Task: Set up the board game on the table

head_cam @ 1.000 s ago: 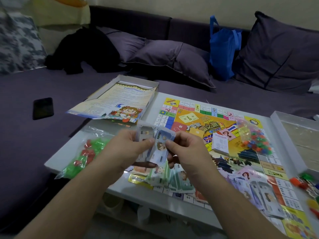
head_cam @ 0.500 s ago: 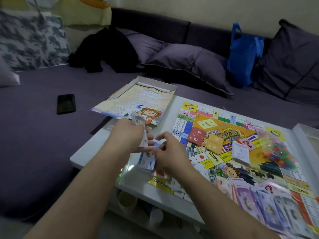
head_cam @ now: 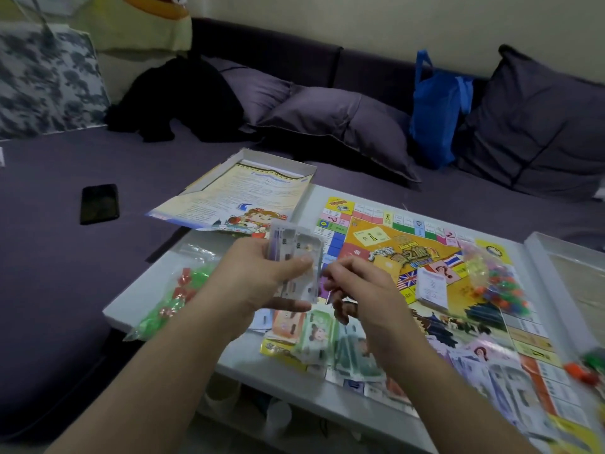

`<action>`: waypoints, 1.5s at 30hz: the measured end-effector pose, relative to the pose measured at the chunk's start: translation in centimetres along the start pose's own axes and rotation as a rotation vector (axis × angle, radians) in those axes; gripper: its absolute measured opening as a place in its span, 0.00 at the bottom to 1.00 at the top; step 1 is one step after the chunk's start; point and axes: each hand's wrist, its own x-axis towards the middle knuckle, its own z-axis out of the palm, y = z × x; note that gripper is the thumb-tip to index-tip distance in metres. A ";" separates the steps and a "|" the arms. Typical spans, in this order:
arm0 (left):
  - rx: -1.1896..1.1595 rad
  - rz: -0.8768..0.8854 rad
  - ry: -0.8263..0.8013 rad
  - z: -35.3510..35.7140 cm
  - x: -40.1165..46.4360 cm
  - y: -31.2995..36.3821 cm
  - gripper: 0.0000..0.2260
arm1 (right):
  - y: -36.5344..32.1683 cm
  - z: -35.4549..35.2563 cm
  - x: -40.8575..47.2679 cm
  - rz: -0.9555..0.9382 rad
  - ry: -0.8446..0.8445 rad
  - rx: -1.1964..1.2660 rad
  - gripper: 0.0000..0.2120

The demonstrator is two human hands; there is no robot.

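Note:
A colourful game board (head_cam: 422, 237) lies open on the white table (head_cam: 154, 290). My left hand (head_cam: 262, 273) grips a stack of play money (head_cam: 296, 257) upright above the board's near left corner. My right hand (head_cam: 357, 290) hovers just right of the stack with curled fingers; whether it pinches a note I cannot tell. Below my hands, sorted piles of orange and green notes (head_cam: 314, 332) lie on the board's near edge. More purple notes (head_cam: 491, 365) are spread to the right. A white card deck (head_cam: 432, 288) rests on the board's middle.
A bag of green and red pieces (head_cam: 170, 299) lies at the table's left edge. A bag of coloured pawns (head_cam: 497, 283) sits on the board. The box lid with a rules sheet (head_cam: 242, 194) is at the back left, a box tray (head_cam: 569, 280) at right. A phone (head_cam: 99, 203) lies on the sofa.
My left hand has raised the money stack upright. My right hand has drawn back from it to the right. The camera view shifted left and then settled.

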 end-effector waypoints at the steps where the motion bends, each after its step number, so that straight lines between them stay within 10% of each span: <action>1: 0.012 -0.010 -0.047 0.7 -0.3 0.0 0.08 | -0.4 -0.6 -0.6 -0.015 -0.024 0.009 0.08; 27: -0.021 -0.130 -0.191 15.2 -1.2 -3.0 0.09 | 0.0 -16.9 -5.5 0.022 0.250 -0.159 0.05; 45: 0.016 -0.235 -0.287 18.5 -2.8 -4.4 0.09 | 5.8 -24.2 -8.8 0.440 0.383 -0.964 0.13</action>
